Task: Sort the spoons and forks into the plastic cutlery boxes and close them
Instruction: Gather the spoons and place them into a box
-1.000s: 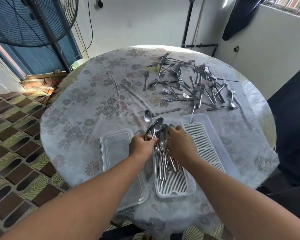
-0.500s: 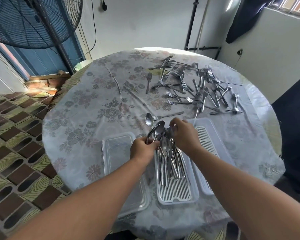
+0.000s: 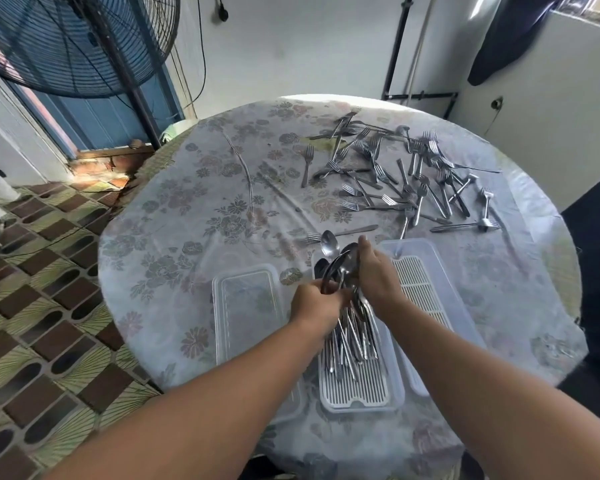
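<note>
Round counter (image 3: pixel 194 216), covered with a floral plastic cloth. A large blue pedestal fan (image 3: pixel 73 43) stands behind its far-left edge; patterned brown and green floor tiles (image 3: pixel 42 327) lie to the left.

Near edge of counter, three clear plastic pieces side by side:
- clear lid (image 3: pixel 246 306), flat on the cloth, leftmost.
- middle cutlery box (image 3: pixel 361 393), white slotted insert, holding a bundle of spoons (image 3: pixel 352 337), handles toward the person.
- right cutlery box (image 3: pixel 426 292), white slotted insert; no cutlery visible in the part that shows. The right forearm crosses its near end.

Far right of counter: scattered pile of forks (image 3: pixel 406 178), overlapping at many angles, well apart from the boxes. One single fork (image 3: pixel 307 164) lies alone just left of the pile.

Just beyond the middle box: a loose spoon (image 3: pixel 329 242) and a fork beside it (image 3: pixel 343 233), both on the cloth.

Left hand (image 3: pixel 314 304): grip curled round the spoon bowls at the far end of the middle box.
Right hand (image 3: pixel 378 275): grip closed on the same bundle from the right, fingers pinching the upper spoon bowls. The bowl ends are lifted above the box rim; the handles rest on the insert.
</note>
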The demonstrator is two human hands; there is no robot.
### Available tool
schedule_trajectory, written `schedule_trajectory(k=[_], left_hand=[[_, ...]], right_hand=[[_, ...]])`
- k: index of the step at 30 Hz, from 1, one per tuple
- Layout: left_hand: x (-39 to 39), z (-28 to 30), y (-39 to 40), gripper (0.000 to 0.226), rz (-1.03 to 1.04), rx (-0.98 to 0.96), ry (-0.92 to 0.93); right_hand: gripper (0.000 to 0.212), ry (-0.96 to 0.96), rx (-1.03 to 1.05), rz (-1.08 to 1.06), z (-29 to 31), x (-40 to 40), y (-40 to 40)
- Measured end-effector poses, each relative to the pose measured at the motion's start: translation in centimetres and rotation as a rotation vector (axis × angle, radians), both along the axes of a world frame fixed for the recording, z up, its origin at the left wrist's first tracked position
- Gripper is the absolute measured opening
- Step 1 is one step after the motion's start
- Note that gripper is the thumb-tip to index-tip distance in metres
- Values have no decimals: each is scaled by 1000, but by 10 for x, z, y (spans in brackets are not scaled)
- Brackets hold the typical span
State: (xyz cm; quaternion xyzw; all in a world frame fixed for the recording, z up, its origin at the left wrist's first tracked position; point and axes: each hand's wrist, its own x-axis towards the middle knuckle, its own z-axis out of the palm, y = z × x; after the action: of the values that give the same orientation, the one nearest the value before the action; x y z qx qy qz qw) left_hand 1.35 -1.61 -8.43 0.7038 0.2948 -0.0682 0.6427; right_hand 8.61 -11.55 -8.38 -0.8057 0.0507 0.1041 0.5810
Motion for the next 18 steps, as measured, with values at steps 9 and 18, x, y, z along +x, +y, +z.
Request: schedule_trajectory(k=[9,18], left_hand=[[-9,12,-19,41,89,-52,62],[5,11,-21,30,89,416,225]], right_hand=[[19,333,441,-87,-1,-32,-8],[5,56,-32,-173,-4,-23,-7]])
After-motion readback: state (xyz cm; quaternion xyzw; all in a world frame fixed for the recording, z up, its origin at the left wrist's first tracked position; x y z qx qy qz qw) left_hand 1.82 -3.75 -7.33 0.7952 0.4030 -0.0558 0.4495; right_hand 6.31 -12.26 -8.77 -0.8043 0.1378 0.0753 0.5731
